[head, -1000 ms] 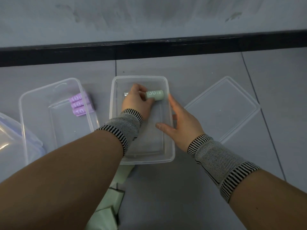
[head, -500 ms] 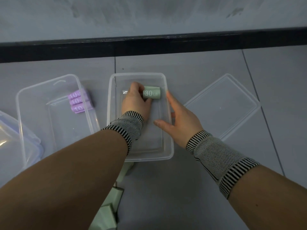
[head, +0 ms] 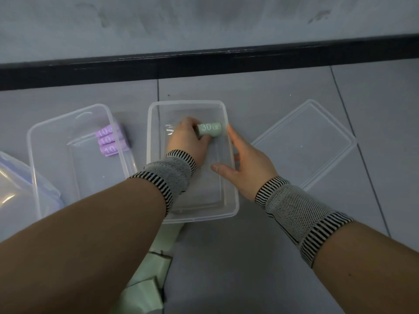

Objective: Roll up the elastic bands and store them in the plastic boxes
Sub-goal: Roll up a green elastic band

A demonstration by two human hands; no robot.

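At far left, a clear lid (head: 13,191) with bluish clips, cut off by the frame edge. Next to it, a clear plastic box (head: 45,155) holding three purple rolls (head: 111,140) in its far right corner, each marked "10", the rest of the print hidden by the box wall. In the middle, a second box (head: 231,200); inside it the left hand (head: 187,141), fingers curled out of sight, thumb and fingertips clamped on a green roll (head: 209,129) reading "30 LB" near the far right corner. Below that box, loose green bands (head: 145,288), partly hidden by the left forearm and cut off at the bottom. On the box's right wall, the right hand (head: 249,164), fingers straight, thumb inside, fingers outside. Farther right, a flat clear lid (head: 313,141) on the floor (head: 260,268).
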